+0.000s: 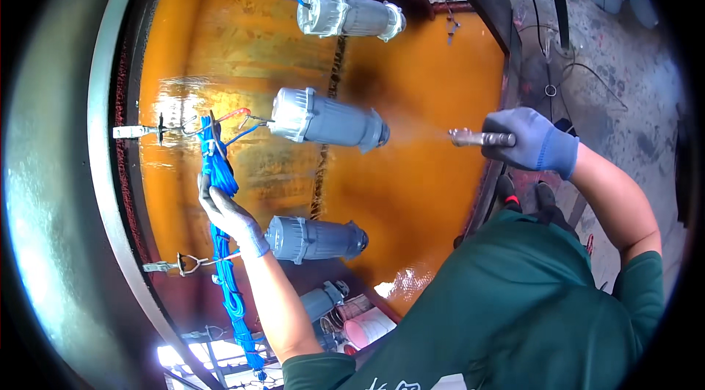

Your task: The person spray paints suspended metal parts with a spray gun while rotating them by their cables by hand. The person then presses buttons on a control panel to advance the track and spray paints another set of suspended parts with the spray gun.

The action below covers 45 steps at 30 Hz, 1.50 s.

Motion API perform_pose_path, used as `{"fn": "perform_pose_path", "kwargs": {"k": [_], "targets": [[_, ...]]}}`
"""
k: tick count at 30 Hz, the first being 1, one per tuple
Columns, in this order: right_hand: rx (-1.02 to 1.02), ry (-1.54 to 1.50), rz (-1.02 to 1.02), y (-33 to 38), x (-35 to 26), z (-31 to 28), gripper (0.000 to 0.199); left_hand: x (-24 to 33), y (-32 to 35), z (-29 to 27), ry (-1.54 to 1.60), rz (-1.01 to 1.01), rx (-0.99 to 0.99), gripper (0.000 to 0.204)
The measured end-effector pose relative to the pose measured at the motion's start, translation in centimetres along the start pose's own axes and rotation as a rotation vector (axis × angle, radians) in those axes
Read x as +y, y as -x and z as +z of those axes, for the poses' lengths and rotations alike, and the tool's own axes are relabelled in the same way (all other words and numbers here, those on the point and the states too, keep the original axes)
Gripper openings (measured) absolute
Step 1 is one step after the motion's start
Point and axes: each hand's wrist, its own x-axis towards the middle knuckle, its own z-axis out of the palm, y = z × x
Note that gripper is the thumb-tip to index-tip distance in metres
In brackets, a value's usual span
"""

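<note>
Spraying a fine mist, a metal spray gun [481, 138] sits in the gloved right hand [527, 139], fingers wrapped around it, pointing left across open room at the middle grey cylinder [334, 121]. That cylinder lies in front of a glossy orange surface [418, 192], edged at left by a metal frame [100, 118]. The gloved left hand [231, 215], partly curled, touches a blue cable bundle [214, 159]; I cannot tell whether it grips. A lower cylinder [319, 239] crowds its wrist. Nearby stands a pink container [369, 327], contents unclear.

Clear gaps between grey cylinders [339, 123]
</note>
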Motion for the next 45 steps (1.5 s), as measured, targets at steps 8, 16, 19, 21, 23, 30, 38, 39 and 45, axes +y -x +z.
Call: {"fn": "perform_pose_path", "kwargs": {"k": [8,16,19,21,23,30,38,39,45], "targets": [[0.141,-0.354,0.146,0.1,-1.3,1.0,0.018,-1.3,1.1,-1.0,0.079,-0.17,0.066,0.041],[0.014,-0.311,0.163,-0.3,1.1,2.5,0.019,-1.3,1.0,-1.0,-0.019,-0.136,0.049,0.039],[0.208,-0.543,0.242,-1.1,1.7,3.3,0.022,-1.8,0.8,-1.1,-0.047,-0.166,0.064,0.038],[0.039,-0.457,0.15,-1.1,1.2,2.0,0.021,-2.2,0.8,-1.3,-0.055,-0.173,0.068,0.038],[-0.128,-0.366,0.053,-1.8,0.9,1.3,0.02,-2.6,0.5,-1.3,-0.062,-0.179,0.077,0.037],[0.052,-0.64,0.069,-4.8,-2.7,-3.2,0.021,-4.1,0.6,-1.2,-0.006,-0.219,0.12,0.034],[-0.02,-0.247,-0.097,-10.7,-8.6,-9.0,0.018,-4.6,0.7,-1.2,0.099,-0.239,0.09,0.033],[0.013,-0.265,-0.098,-11.8,-9.5,-9.5,0.019,-4.8,0.7,-1.4,0.092,-0.231,0.087,0.033],[-0.286,-0.242,-0.277,-14.3,-12.0,-10.5,0.032,-4.7,0.3,-2.2,0.008,-0.262,0.067,0.032]]}}
